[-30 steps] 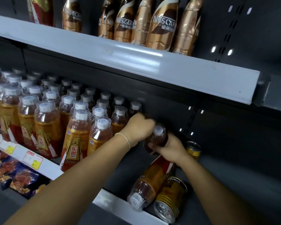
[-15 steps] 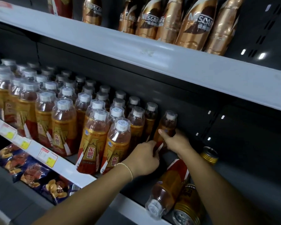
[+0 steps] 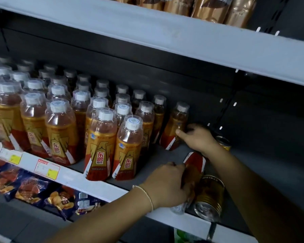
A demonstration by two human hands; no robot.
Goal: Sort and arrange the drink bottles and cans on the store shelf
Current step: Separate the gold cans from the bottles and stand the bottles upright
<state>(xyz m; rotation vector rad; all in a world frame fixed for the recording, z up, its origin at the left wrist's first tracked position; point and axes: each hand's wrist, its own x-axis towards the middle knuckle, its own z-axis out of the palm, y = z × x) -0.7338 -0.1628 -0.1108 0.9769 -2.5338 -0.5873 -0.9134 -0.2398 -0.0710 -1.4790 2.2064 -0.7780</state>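
Middle shelf (image 3: 154, 155). Right hand (image 3: 198, 138) grips the upright bottle (image 3: 175, 125): thumb on the front of the label, fingers (image 3: 191, 126) curled round its right side. The bottle stands on the shelf just right of the packed rows of bottles (image 3: 98, 123). Left hand (image 3: 165, 186) lies over the lying bottle (image 3: 194, 165), fingers curled on its body; the cap end shows below the hand at the shelf's front edge. Lying can (image 3: 209, 197) touches that bottle's right side. Second can (image 3: 224, 143) is upright behind the right wrist.
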